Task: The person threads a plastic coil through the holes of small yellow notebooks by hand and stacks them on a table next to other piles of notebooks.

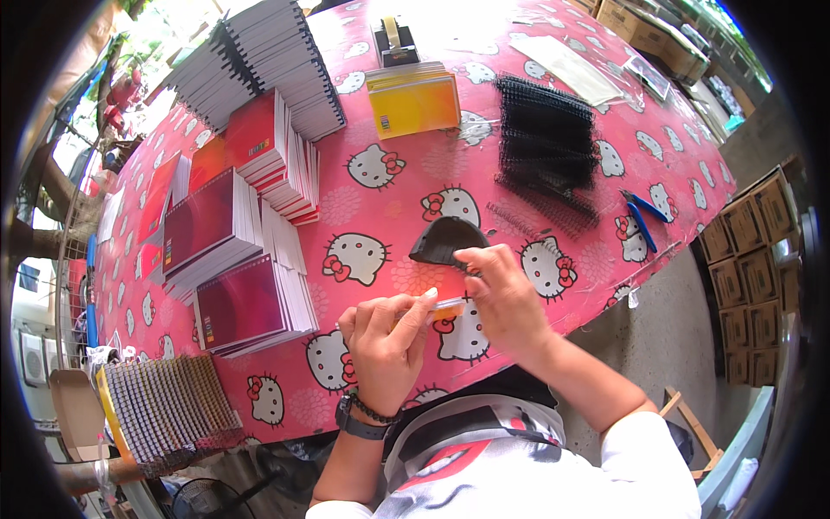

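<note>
Gripping a notebook (443, 304) edge-on, left hand (383, 342) and right hand (506, 298) pinch it closed | mostly hidden behind fingers | just below black curved piece (445, 240) | black wire coils (545, 147) well beyond

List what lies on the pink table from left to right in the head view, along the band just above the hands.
Stacks of red-covered notebooks → black curved piece by the right hand → loose black spiral coil → blue-handled pliers.
</note>
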`<state>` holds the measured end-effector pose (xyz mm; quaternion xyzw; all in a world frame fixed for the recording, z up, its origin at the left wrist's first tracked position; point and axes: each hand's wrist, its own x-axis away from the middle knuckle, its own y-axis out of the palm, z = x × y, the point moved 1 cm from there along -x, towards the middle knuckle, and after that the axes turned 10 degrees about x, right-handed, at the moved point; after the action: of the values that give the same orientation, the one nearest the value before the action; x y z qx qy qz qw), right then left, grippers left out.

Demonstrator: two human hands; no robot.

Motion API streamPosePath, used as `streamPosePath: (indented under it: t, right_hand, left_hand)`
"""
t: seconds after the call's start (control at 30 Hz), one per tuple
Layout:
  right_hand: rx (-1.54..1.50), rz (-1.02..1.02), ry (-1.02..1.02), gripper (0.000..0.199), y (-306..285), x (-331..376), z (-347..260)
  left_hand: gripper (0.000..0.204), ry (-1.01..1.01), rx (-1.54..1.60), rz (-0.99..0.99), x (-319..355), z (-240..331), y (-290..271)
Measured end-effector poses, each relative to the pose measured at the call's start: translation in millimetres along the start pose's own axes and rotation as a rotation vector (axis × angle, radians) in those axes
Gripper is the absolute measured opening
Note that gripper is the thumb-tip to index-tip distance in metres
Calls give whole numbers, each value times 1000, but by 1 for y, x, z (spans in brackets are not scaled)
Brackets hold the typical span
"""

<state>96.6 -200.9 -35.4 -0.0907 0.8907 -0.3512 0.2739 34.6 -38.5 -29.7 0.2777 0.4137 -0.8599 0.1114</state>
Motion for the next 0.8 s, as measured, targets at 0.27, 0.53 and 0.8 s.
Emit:
streamPosePath:
  t: [0.27,0.53,0.8]
  right_hand:
    - [-254,-47,29,28,-1,2,-1]
    - [-321,-331,-111,25,-31,-11,12]
    - [-231,-313,-274,24,-29,-18,11]
  left_hand:
    - [22,3,13,29,2,3,-2]
    - [15,-15,80,18,3,1,-2]
    - [16,-7,94,-10,4,1,-6]
